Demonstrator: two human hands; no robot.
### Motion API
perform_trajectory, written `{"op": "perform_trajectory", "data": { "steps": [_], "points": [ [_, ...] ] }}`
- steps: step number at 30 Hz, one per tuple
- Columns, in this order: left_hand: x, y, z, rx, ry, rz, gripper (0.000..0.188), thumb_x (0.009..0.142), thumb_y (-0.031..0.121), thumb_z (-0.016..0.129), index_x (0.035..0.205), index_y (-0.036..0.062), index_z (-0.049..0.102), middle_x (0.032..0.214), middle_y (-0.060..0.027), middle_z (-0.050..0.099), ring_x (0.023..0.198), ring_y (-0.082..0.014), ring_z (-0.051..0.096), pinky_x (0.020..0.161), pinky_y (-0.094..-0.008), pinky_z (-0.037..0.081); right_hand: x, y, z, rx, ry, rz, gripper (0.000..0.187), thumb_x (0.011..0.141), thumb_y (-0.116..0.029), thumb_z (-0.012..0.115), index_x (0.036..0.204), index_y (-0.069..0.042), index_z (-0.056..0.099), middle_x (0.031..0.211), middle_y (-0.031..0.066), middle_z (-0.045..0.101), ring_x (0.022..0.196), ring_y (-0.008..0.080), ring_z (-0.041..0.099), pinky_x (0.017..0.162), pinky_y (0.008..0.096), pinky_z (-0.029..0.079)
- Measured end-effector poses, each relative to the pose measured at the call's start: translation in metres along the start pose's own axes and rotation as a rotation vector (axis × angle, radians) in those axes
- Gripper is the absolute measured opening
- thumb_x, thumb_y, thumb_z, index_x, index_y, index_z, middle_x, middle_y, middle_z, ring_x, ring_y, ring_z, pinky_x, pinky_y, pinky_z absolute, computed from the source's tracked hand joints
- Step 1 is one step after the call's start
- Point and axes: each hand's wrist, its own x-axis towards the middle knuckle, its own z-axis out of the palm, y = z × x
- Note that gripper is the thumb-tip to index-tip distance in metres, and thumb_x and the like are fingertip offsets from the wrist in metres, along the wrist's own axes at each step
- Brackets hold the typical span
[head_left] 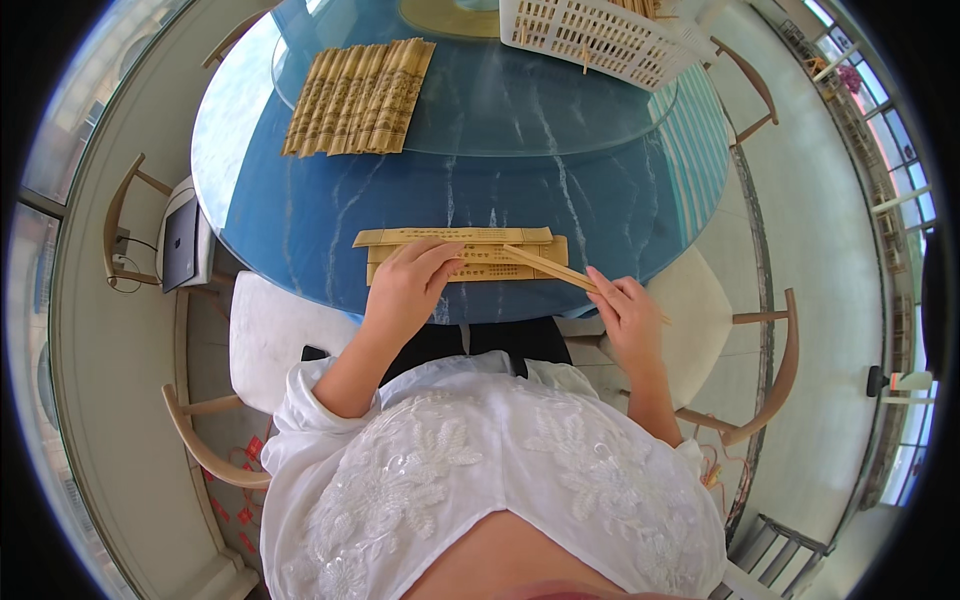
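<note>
Right hand grasping chopsticks, slanted over paper sleeves | left hand touching the sleeves — cannot tell if it pinches one | sleeves overlap near the front edge of the blue surface | farther back, a sleeve row at left — white basket at right

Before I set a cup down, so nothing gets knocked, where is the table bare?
One free patch of blue tabletop lies between the paper sleeves and the glass turntable; another, on the turntable, between the row of paper packets and the white basket. Crowded: the near side, where the left hand is on the sleeves and the right hand holds sticks.
</note>
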Motion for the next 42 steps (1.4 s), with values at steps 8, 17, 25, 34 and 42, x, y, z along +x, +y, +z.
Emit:
{"op": "perform_trajectory", "data": {
  "steps": [8, 17, 25, 34, 42],
  "points": [
    [0.012, -0.050, 0.021, 0.477, -0.017, 0.317, 0.030, 0.080, 0.007, 0.063, 0.110, 0.0007, 0.064, 0.111, -0.0124, 0.066, 0.111, -0.0287, 0.060, 0.094, -0.0401, 0.050, 0.014, -0.002, 0.006, 0.194, 0.083, 0.284, 0.034, 0.088, -0.007, 0.068, 0.121, -0.012, 0.068, 0.072, 0.0033, 0.054, 0.060, 0.0122, 0.049, 0.056, 0.0262, 0.040],
    [0.021, -0.052, 0.014, 0.386, -0.003, 0.393, 0.029, 0.074, 0.002, 0.061, 0.102, 0.0008, 0.065, 0.100, -0.0108, 0.068, 0.098, -0.0274, 0.066, 0.084, -0.0376, 0.053, 0.027, 0.007, 0.024, 0.200, 0.138, 0.268, 0.033, 0.086, -0.006, 0.069, 0.119, -0.012, 0.069, 0.069, 0.0023, 0.053, 0.057, 0.0107, 0.047, 0.054, 0.0255, 0.039],
    [0.013, -0.011, -0.009, -0.119, 0.245, 0.039, 0.008, 0.090, 0.005, 0.061, 0.096, 0.0011, 0.064, 0.095, -0.0108, 0.069, 0.079, -0.0209, 0.070, 0.071, -0.0309, 0.057, 0.033, 0.009, 0.024, 0.286, 0.185, 0.320, 0.032, 0.088, -0.004, 0.068, 0.120, -0.008, 0.068, 0.069, 0.0012, 0.052, 0.059, 0.0085, 0.045, 0.054, 0.0237, 0.037],
    [0.021, -0.007, 0.014, -1.281, -0.012, -0.634, 0.013, 0.101, 0.016, 0.051, 0.110, 0.0075, 0.051, 0.106, -0.0125, 0.069, 0.093, -0.0225, 0.071, 0.079, -0.0333, 0.059, 0.046, -0.013, 0.039, 0.686, 0.071, 0.464, 0.032, 0.093, -0.009, 0.064, 0.124, -0.001, 0.063, 0.079, -0.0014, 0.060, 0.068, 0.0044, 0.047, 0.062, 0.0196, 0.039],
    [0.024, -0.012, 0.024, -1.468, 0.251, -0.697, 0.011, 0.101, 0.015, 0.050, 0.110, 0.0087, 0.046, 0.121, -0.0183, 0.062, 0.105, -0.0270, 0.067, 0.085, -0.0370, 0.058, 0.030, -0.038, 0.048, 0.811, -0.238, 0.532, 0.038, 0.091, -0.013, 0.068, 0.128, -0.004, 0.062, 0.083, -0.0036, 0.064, 0.064, 0.0012, 0.042, 0.059, 0.0169, 0.036]
  ]
}}
